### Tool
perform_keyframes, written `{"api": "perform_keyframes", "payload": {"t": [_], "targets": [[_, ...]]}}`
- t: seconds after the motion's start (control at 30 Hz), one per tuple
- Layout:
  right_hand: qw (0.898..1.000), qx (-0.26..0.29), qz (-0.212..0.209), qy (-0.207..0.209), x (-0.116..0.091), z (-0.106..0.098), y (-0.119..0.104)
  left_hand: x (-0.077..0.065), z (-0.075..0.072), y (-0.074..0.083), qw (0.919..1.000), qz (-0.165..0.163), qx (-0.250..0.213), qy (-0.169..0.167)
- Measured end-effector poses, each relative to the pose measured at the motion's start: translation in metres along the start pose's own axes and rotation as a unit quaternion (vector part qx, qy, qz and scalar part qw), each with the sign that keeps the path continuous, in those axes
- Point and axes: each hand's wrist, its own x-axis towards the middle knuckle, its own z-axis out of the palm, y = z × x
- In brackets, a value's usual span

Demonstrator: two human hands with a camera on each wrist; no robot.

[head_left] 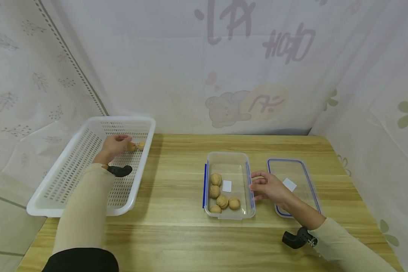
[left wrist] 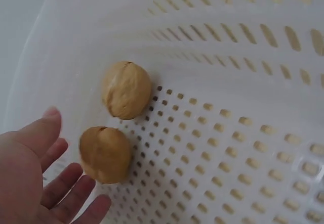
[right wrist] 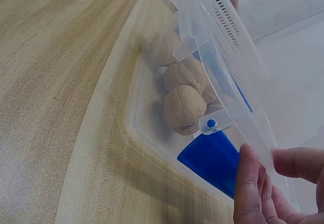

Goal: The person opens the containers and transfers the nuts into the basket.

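My left hand [head_left: 115,145] reaches into a white perforated plastic basket [head_left: 152,130]. Two walnuts lie together at that basket's far end; the nearer walnut [left wrist: 105,154] is just beyond my slightly bent, parted fingers, and the other walnut [left wrist: 127,90] sits past it. Nothing is between the left fingers and thumb. My right hand [head_left: 270,189] holds the right side of a clear plastic container [head_left: 227,158], thumb at the rim and fingers outside by the blue clasp [right wrist: 210,158]. Several walnuts [head_left: 222,201] are inside the container, mostly along its left and near sides, around a white label [head_left: 226,186].
A clear lid [head_left: 289,166] with a blue seal lies right of the container, partly under my right forearm. Everything stands on a wood-grain table [head_left: 176,241]. Patterned white curtains [head_left: 176,75] hang behind and on both sides.
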Motion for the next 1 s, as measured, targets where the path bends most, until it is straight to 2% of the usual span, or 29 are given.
{"api": "perform_keyframes", "payload": {"t": [0.23,0.37,0.63,0.8,1.0], "targets": [[1.000,-0.002,0.003,0.003,0.001,-0.001,-0.001,-0.001,-0.013,0.007,0.9998,0.013,-0.009,0.012],[1.000,-0.005,0.004,0.002,0.001,0.000,-0.001,-0.002,-0.022,0.014,0.9992,0.031,0.013,0.022],[1.000,-0.005,0.005,0.002,0.001,-0.001,-0.001,-0.003,-0.040,0.025,0.9959,0.055,0.069,-0.021],[1.000,-0.005,0.001,0.000,0.001,-0.001,-0.001,-0.006,-0.042,0.038,0.9894,0.090,0.111,-0.026],[1.000,-0.008,0.001,0.002,0.001,-0.001,-0.001,-0.010,-0.036,0.052,0.9812,0.135,0.133,-0.035]]}}
